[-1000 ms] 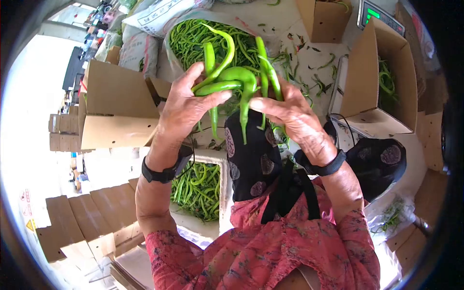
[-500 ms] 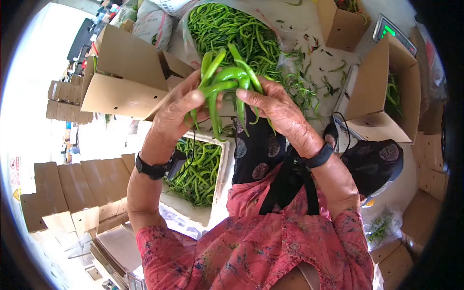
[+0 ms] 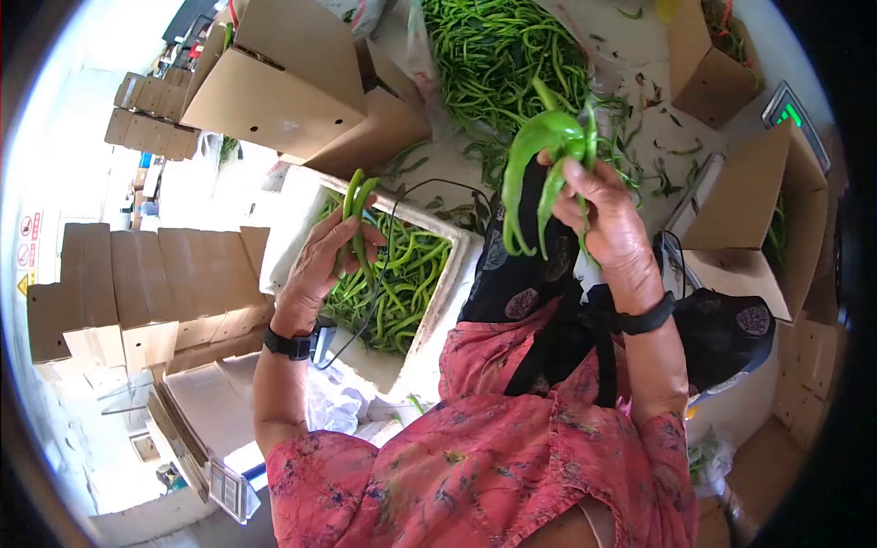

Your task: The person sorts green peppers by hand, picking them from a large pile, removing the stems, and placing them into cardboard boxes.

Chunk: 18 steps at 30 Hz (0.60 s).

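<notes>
My left hand [image 3: 322, 258] is closed on a few slim green chili peppers [image 3: 354, 203], held over the left part of a white foam box [image 3: 437, 315]. Inside that box lie many loose green chili peppers [image 3: 397, 292]. On the other side, my right hand [image 3: 607, 215] grips a small bunch of larger, glossy green chili peppers [image 3: 534, 151], several of them curved and hanging below the fingers. The bunch is raised above my knee, in front of a big heap of green chili peppers [image 3: 507, 68] on the floor.
An open cardboard box [image 3: 274, 105] stands behind the foam box, and another open box [image 3: 744, 210] is at the right beside a scale display [image 3: 793, 114]. A thin black cable [image 3: 370, 310] crosses the foam box. Stacked cartons [image 3: 137, 283] line the left.
My hands have parted from the shared bunch. The left went down and left over the foam box with a few chili peppers; the right moved right with the others. The view has shifted.
</notes>
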{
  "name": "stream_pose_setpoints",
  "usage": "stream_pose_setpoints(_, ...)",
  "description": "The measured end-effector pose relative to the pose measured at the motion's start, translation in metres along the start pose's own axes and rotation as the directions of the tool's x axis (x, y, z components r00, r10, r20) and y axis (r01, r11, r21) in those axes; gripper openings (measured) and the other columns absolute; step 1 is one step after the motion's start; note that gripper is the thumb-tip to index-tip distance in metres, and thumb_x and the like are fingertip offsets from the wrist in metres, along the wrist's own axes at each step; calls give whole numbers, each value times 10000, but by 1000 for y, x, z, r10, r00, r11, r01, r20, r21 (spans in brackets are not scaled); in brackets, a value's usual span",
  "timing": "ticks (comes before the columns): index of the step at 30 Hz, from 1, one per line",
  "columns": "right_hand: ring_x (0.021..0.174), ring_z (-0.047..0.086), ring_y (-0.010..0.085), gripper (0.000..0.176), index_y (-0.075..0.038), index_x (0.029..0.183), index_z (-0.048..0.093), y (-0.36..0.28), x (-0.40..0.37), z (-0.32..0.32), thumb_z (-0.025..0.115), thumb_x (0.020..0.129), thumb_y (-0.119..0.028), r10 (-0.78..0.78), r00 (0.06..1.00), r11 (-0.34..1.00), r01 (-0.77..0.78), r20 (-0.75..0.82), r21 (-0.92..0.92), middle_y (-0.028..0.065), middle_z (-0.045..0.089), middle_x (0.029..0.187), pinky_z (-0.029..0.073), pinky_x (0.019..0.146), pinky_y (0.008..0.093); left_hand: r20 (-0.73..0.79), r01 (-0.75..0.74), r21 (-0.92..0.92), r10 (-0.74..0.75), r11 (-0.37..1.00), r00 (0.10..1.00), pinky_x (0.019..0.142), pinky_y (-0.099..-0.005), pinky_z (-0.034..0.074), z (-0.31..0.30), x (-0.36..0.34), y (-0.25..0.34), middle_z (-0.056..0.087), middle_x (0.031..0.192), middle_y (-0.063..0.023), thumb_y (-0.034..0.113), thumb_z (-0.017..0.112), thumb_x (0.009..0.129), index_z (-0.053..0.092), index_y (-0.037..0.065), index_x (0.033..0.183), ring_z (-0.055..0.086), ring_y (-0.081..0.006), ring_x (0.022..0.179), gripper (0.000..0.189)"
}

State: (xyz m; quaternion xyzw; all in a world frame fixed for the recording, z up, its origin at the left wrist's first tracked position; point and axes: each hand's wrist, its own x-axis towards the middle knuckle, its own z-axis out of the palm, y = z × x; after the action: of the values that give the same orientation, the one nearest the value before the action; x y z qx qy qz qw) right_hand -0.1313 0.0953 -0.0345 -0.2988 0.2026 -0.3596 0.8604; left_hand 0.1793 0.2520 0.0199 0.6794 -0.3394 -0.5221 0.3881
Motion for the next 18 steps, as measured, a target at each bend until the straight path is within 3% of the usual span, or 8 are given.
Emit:
stream_pose_setpoints(2,507,316,26,298,5,1076,615,-3,-5,0,644,910,-240,-30,994,999,25,-101,-45,-75,426,686,231,453,199,-63,74,315,-57,946,996,612,-254,479,-33,8,-39,672,1021,-86,311,451,993,500,31,1300,632,-141,794,418)
stream_pose_setpoints(4,512,316,26,303,4,1072,617,-6,-10,-1,646,910,-250,-44,991,994,30,-126,-107,-80,411,683,237,460,200,-32,-30,781,87,624,996,731,-275,522,-76,9,-78,670,1074,-116,327,493,970,515,19,1270,654,-205,902,431)
stream_pose_setpoints(6,519,294,30,288,-17,1101,622,-13,-14,2,608,936,-252,-117,990,975,100,-75,-199,-86,363,661,232,473,209,-292,60,270,23,961,956,798,-322,532,-44,13,-56,661,1095,-146,318,540,949,544,6,1230,649,-236,983,420)
stream_pose_setpoints(8,523,305,26,278,-36,1116,621,-14,-15,6,608,936,-249,-207,977,898,170,-49,-405,-87,381,659,237,474,207,-88,-85,-142,73,986,993,845,-326,519,4,10,-5,641,1140,-182,261,538,952,527,-28,1244,641,-265,1038,411)
stream_pose_setpoints(12,646,424,35,279,-38,1148,604,-30,-22,16,638,922,-199,-362,932,753,302,16,-584,-64,511,742,358,570,207,184,-258,-81,269,963,945,974,-409,454,111,28,70,565,1265,-182,372,423,980,364,-55,1382,594,-294,1117,589)
stream_pose_setpoints(14,759,485,49,291,-29,1154,596,-35,-25,4,651,908,-174,-420,908,691,324,5,-646,-29,587,856,444,691,225,365,-202,-257,288,945,885,932,-334,476,146,42,95,552,1276,-159,231,447,997,337,-54,1403,578,-216,1136,508)
stream_pose_setpoints(16,736,484,54,272,-25,1116,600,-42,-31,-6,657,902,-183,-411,911,623,249,-39,-742,-16,584,838,442,667,230,418,-371,-88,373,924,829,819,-275,507,178,58,100,579,1187,-112,167,518,969,339,-20,1410,604,-148,1006,512)
stream_pose_setpoints(18,746,496,65,346,-41,1184,597,-55,-41,-14,677,890,-206,-403,912,634,220,-74,-742,-29,575,836,438,663,242,408,-550,172,449,817,795,588,-240,498,200,70,98,590,948,-35,77,571,923,442,23,1326,561,-80,670,427)
